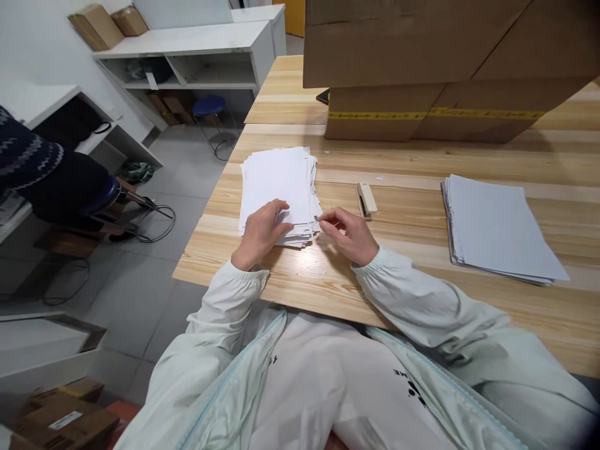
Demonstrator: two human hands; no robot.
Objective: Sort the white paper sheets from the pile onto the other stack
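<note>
A thick, uneven stack of white paper [276, 175] lies near the left end of the wooden table. My left hand [262, 232] is over its near part, with thumb and fingers apart and curved. At the stack's right edge, my right hand [350, 235] has thumb and forefinger pinched together. Whatever sits between those fingertips is too small to make out; a paper corner may be there. A cream stapler [366, 200] lies just beyond my right hand, not touched. Farther right is a second, neater pile of paper [501, 228].
Large cardboard boxes [375, 119] stand along the far side of the wooden table [403, 281]. Small paper scraps lie about its top. To the left, a person [56, 169] sits on a stool beside white shelving [210, 37]. A blue stool [209, 105] stands on the floor.
</note>
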